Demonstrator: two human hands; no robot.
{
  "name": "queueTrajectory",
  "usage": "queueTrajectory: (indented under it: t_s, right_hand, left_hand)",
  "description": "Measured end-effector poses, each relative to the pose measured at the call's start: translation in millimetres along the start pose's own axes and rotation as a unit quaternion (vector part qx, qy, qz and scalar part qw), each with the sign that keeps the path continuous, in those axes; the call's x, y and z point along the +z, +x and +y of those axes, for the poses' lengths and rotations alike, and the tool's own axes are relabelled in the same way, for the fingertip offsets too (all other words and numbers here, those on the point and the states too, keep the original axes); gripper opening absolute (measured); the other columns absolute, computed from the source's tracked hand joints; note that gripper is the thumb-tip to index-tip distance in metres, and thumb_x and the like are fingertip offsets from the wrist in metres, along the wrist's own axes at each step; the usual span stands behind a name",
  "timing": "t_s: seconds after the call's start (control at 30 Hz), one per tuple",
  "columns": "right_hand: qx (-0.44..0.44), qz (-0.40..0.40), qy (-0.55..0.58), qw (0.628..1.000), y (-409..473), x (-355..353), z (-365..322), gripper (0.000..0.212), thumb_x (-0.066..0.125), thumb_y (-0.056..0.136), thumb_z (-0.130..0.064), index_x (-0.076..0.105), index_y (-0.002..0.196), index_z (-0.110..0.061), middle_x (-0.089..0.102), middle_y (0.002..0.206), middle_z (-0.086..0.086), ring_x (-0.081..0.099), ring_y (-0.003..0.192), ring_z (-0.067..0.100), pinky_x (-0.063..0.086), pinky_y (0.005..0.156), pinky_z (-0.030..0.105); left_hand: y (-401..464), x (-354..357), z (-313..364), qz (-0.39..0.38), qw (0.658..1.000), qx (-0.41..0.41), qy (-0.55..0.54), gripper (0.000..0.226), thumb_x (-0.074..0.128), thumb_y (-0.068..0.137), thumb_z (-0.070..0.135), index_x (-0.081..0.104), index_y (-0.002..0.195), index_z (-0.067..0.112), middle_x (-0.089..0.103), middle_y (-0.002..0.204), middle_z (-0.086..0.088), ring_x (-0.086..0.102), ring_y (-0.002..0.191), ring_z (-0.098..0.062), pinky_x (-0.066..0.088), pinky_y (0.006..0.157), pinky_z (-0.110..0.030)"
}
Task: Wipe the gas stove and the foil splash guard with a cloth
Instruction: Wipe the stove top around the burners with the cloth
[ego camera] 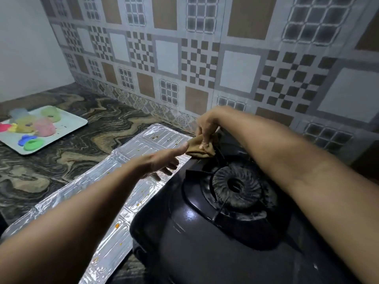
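I see the cloth (200, 147) as a small brown bundle, crumpled and folded, held up over the back left corner of the gas stove (205, 232), right where the stove edge meets the foil splash guard (131, 160). My right hand (207, 128) has its grip clenched on the cloth — fingers curled down over its top. My left hand (164, 160) reaches in from the left, thumb tip touching the cloth's near corner, the other fingers loosely extended and blurred; I can't say they hold anything. The cloth's long axis runs roughly left to right, its point toward the left hand. The foil guard lies flat on the marbled tabletop (61, 165), its long side running along the stove's left edge, dotted with orange specks — its near end is cut off. The stove is black and glossy, with its burner (235, 185) partly behind my right forearm.
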State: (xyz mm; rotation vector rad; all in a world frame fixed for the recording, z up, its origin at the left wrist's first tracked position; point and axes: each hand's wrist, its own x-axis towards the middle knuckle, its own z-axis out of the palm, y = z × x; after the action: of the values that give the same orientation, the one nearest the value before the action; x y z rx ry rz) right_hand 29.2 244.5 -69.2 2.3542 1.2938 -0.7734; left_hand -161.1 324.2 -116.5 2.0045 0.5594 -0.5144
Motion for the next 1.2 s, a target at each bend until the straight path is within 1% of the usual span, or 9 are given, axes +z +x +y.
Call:
queueTrajectory:
  t_s: [0.1, 0.23, 0.37, 0.57, 0.73, 0.87, 1.0, 1.1, 1.2]
  right_hand:
    - [0.028, 0.051, 0.006, 0.998, -1, 3, 28, 0.027, 0.073, 0.081, -0.036, 0.071, 0.103, -0.019, 0.064, 0.086, -0.007, 0.056, 0.092, 0.016, 0.047, 0.083, 0.031]
    - [0.054, 0.077, 0.044, 0.995, -9, 18, 63, 0.061, 0.075, 0.077, -0.046, 0.056, 0.133, -0.029, 0.064, 0.119, -0.004, 0.056, 0.112, 0.021, 0.043, 0.099, 0.036]
    - [0.070, 0.115, 0.101, 0.986, -25, 46, 88, 0.081, 0.068, 0.081, -0.052, 0.031, 0.149, -0.029, 0.042, 0.149, 0.002, 0.041, 0.132, 0.027, 0.032, 0.110, 0.039]
    - [0.167, 0.079, 0.163, 0.969, -86, 95, 136, 0.064, 0.073, 0.078, -0.048, 0.057, 0.132, -0.017, 0.060, 0.128, 0.002, 0.054, 0.117, 0.023, 0.041, 0.103, 0.036]
    - [0.237, 0.055, 0.199, 0.949, -155, 143, 159, 0.074, 0.074, 0.080, -0.041, 0.042, 0.143, -0.020, 0.050, 0.138, 0.003, 0.050, 0.120, 0.024, 0.039, 0.105, 0.039]
    - [0.228, 0.100, 0.196, 0.949, -180, 171, 149, 0.084, 0.064, 0.089, -0.037, 0.011, 0.154, -0.025, 0.020, 0.159, 0.005, 0.030, 0.140, 0.028, 0.025, 0.115, 0.040]
    - [0.185, 0.094, 0.162, 0.965, -192, 188, 119, 0.065, 0.039, 0.103, -0.026, -0.002, 0.153, -0.029, -0.012, 0.161, 0.000, -0.009, 0.147, 0.033, -0.007, 0.116, 0.049]
    - [0.211, 0.087, 0.161, 0.960, -216, 210, 89, 0.059, 0.033, 0.104, -0.028, 0.000, 0.152, -0.035, -0.014, 0.160, -0.009, -0.022, 0.145, 0.030, -0.015, 0.113, 0.061]
    - [0.215, 0.098, 0.153, 0.960, -240, 229, 56, 0.060, 0.036, 0.101, -0.027, 0.008, 0.154, -0.024, -0.006, 0.162, -0.006, -0.020, 0.146, 0.024, -0.013, 0.115, 0.057]
  left_hand:
    - [10, 14, 23, 0.087, 0.993, 0.077, 0.024, 0.074, 0.023, 0.095, 0.063, 0.035, 0.148, 0.012, 0.035, 0.153, -0.011, 0.037, 0.138, -0.027, 0.032, 0.105, -0.042]
    - [29, 34, 42, 0.204, 0.957, 0.138, 0.156, 0.070, 0.029, 0.095, 0.063, 0.049, 0.137, 0.012, 0.047, 0.145, -0.015, 0.043, 0.133, -0.030, 0.034, 0.104, -0.035]
    - [33, 59, 58, 0.259, 0.905, 0.191, 0.279, 0.072, 0.029, 0.096, 0.059, 0.017, 0.153, 0.017, 0.006, 0.162, -0.010, 0.008, 0.149, -0.022, 0.009, 0.119, -0.049]
    - [47, 78, 59, 0.209, 0.878, 0.225, 0.368, 0.072, 0.022, 0.096, 0.060, 0.015, 0.155, 0.019, -0.008, 0.163, 0.000, -0.008, 0.149, -0.014, -0.008, 0.117, -0.055]
    - [56, 79, 57, 0.228, 0.873, 0.233, 0.362, 0.070, 0.022, 0.097, 0.058, 0.020, 0.153, 0.017, -0.005, 0.163, 0.000, -0.005, 0.149, -0.015, -0.007, 0.116, -0.057]
    - [54, 83, 58, 0.238, 0.867, 0.238, 0.367, 0.062, 0.024, 0.098, 0.055, 0.033, 0.147, 0.017, 0.002, 0.163, -0.001, 0.000, 0.150, -0.018, -0.003, 0.116, -0.060]
    - [51, 80, 58, 0.254, 0.852, 0.234, 0.392, 0.053, 0.029, 0.099, 0.050, 0.043, 0.138, 0.018, 0.009, 0.162, 0.000, 0.007, 0.149, -0.022, 0.006, 0.114, -0.065]
    - [52, 81, 58, 0.253, 0.854, 0.237, 0.387, 0.050, 0.030, 0.099, 0.048, 0.045, 0.137, 0.018, 0.013, 0.161, -0.001, 0.011, 0.148, -0.025, 0.012, 0.112, -0.067]
    - [53, 84, 59, 0.246, 0.860, 0.238, 0.378, 0.049, 0.030, 0.099, 0.047, 0.047, 0.135, 0.018, 0.019, 0.158, -0.003, 0.017, 0.145, -0.026, 0.015, 0.110, -0.067]
